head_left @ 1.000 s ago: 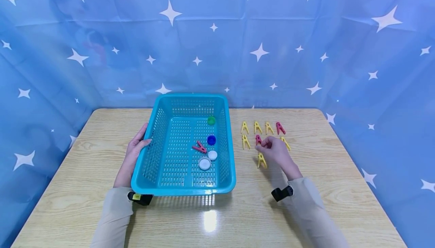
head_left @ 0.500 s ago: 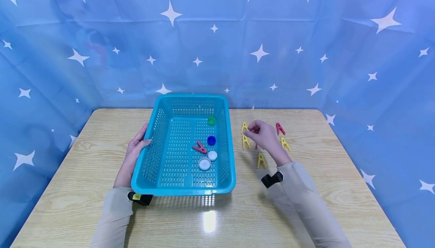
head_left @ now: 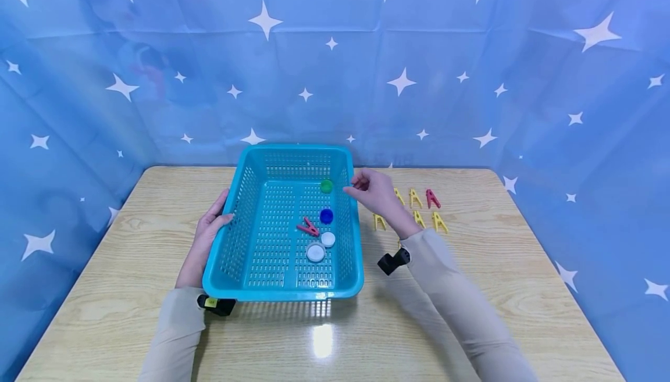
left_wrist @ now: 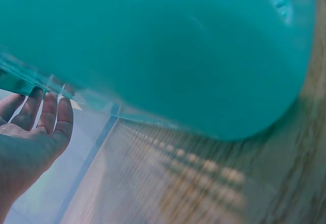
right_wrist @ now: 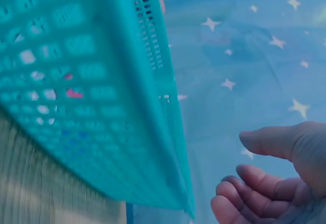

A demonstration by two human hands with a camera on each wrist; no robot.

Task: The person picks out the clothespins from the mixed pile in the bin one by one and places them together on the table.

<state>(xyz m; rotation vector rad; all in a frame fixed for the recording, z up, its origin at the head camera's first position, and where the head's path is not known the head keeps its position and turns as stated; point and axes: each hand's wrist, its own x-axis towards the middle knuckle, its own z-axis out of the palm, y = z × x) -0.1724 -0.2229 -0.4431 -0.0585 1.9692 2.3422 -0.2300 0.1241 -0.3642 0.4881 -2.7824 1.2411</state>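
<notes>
My left hand (head_left: 210, 228) grips the left side of a turquoise perforated basket (head_left: 282, 295), thumb over its rim; in the left wrist view its fingers touch the basket wall. Beside the basket's right rim is my right hand (head_left: 374, 191), holding nothing, thumb and fingers apart in the right wrist view. Inside the basket lie a red clothespin (head_left: 308, 227), a green cap (head_left: 326, 186), a blue cap (head_left: 327, 216), a small white cap (head_left: 328, 239) and a larger white cap (head_left: 316, 252). Several yellow clothespins (head_left: 415, 197) and a red clothespin (head_left: 432, 198) lie in rows on the right.
The basket stands on a wooden table (head_left: 497, 289). Behind the table hangs a blue curtain (head_left: 335, 114) with white stars. My right forearm crosses over the front of the clothespin rows, covering part of them.
My right hand has moved left from over the clothespins to the basket's right rim. A yellow clothespin in the second row is now uncovered. My left hand and the basket stay in place.
</notes>
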